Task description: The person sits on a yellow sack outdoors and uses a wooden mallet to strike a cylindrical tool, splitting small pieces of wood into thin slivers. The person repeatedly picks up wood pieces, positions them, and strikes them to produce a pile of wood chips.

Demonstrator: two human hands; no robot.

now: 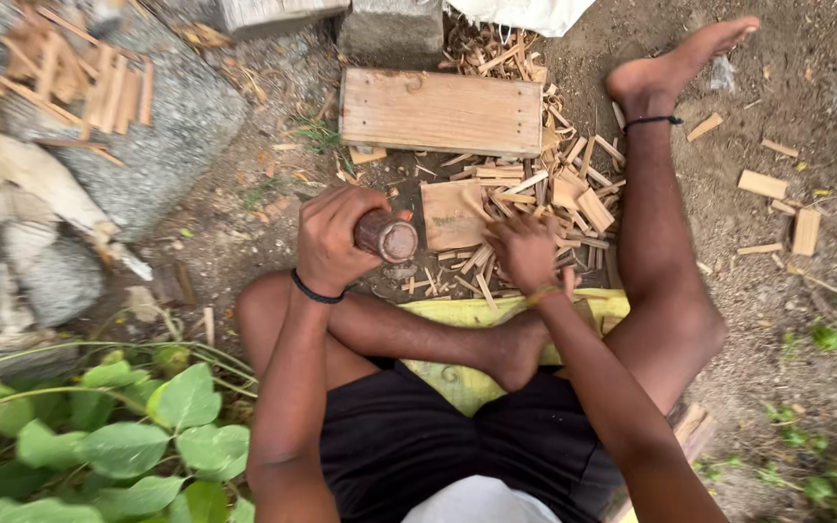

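I sit on the ground with one leg folded and the other stretched out. My left hand point(333, 237) is closed around a round wooden handle point(387, 236) whose cut end faces the camera; what is on its far end is hidden by the hand. My right hand point(525, 252) reaches into a pile of small split wood sticks point(535, 199), fingers curled on them. A small flat wooden block point(450, 215) lies between the two hands. Beyond it lies a larger wooden board point(441, 112).
A yellow sheet point(457, 315) lies under my legs. Grey stones point(162, 136) with more wood pieces on top stand at left, beside a whitish sack point(12, 194). Green leafy plants point(138, 436) fill the lower left. Loose wood offcuts point(777, 203) scatter on the dirt at right.
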